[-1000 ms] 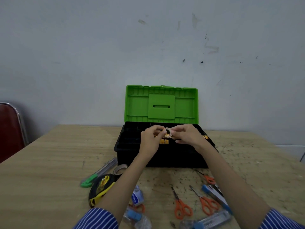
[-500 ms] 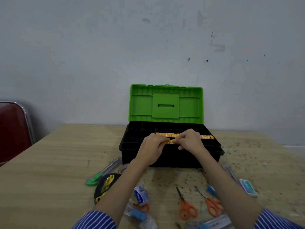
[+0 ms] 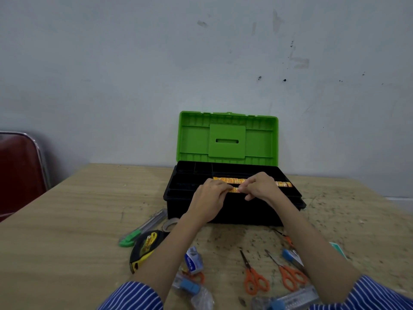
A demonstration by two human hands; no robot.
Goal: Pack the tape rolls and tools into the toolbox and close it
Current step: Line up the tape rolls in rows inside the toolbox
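Note:
The black toolbox (image 3: 223,218) stands at the table's far side with its green lid (image 3: 228,139) upright. A row of small orange tape rolls (image 3: 230,180) lies in its top tray. My left hand (image 3: 210,198) and my right hand (image 3: 261,186) meet over the tray's front compartment. The fingertips of both pinch one small orange tape roll (image 3: 234,190), which sits low in the tray, just in front of the row. My hands hide most of that roll.
Near the box on the left lie a green utility knife (image 3: 143,229), a loose tape roll (image 3: 169,224) and a black-yellow tape measure (image 3: 146,245). Orange scissors (image 3: 254,278), a second pair (image 3: 288,276) and small packets (image 3: 193,259) lie in front. A red chair (image 3: 17,171) stands left.
Both hands have come down from above the box into the tray with the small tape roll between them. The roll now sits beside the orange row.

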